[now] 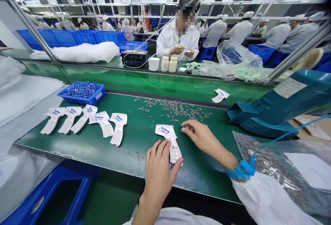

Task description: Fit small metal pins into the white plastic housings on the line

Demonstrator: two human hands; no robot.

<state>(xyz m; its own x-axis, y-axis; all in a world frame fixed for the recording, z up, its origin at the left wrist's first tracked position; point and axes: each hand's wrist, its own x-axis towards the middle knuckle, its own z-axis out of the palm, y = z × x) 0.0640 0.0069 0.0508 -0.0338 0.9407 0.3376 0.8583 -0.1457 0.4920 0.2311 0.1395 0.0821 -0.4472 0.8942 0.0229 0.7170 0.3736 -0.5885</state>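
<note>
I have free passage over the counter between my left grip and the white plastic pieces. Scattered metal parts obstruct forward travel; a plastic bag obstructs travel beyond my right grip.

One left hand, one right hand, seven white plastic pieces and one blue tray share a green workbench; two white bottles and one white tub stand beyond.

Hidden, cut-off and too-small items

White moulded plastic card: one edge covered by left hand
Small grey metal parts: too small to tell their shape
Clear plastic bag of grey parts: cut off at right edge, contents indistinct
Teal plastic hopper: cut off at right edge
Blue plastic stool: cut off at bottom edge
</note>
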